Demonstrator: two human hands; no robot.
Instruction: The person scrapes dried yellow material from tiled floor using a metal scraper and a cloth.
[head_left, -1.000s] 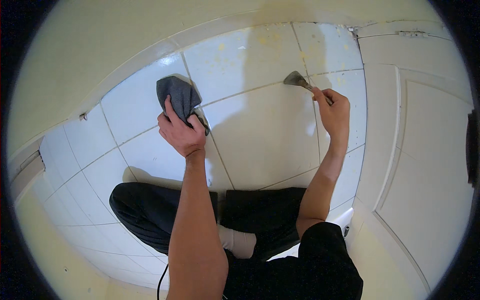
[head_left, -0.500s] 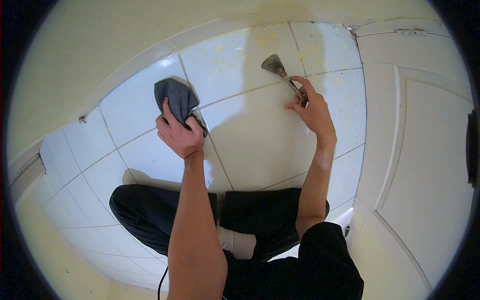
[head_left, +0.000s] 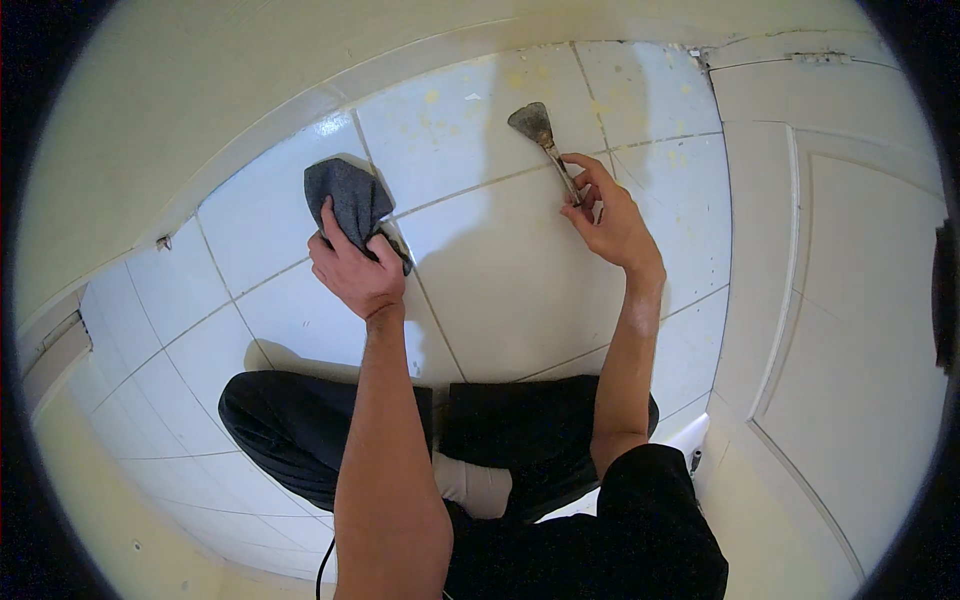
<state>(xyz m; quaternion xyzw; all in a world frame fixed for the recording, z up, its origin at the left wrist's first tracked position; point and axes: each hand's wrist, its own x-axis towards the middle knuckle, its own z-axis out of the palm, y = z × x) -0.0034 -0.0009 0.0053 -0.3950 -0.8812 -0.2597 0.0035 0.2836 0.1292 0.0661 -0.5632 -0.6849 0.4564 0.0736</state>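
While we look down from the head camera onto a floor of large white glazed tiles [head_left: 500,290] with thin grey grout lines, we see the person's left hand [head_left: 355,270] a little left of the frame's centre, its fingers curled shut around a crumpled dark grey cloth [head_left: 345,198] that bulges out above the knuckles and rests against the tile in the upper left middle of the picture. Right of centre and slightly higher we find the right hand [head_left: 610,215], whose thumb and fingertips [head_left: 580,190] are pinched closed on the thin handle of a small metal scraper with a fan-shaped, dirty blade [head_left: 532,122]; the blade points toward the top of the frame and lies on or just above a tile speckled with yellowish stains [head_left: 440,100], though we cannot tell whether it actually touches. Cloth and scraper are apart, with a grout line running between them. Both bare forearms rise from the lower edge, and below them we see folded legs in dark trousers [head_left: 300,430] and a light grey sock [head_left: 480,485] near the bottom centre. Along the upper left curves a cream wall [head_left: 200,90], and on the right side stands a white panelled door [head_left: 850,300]
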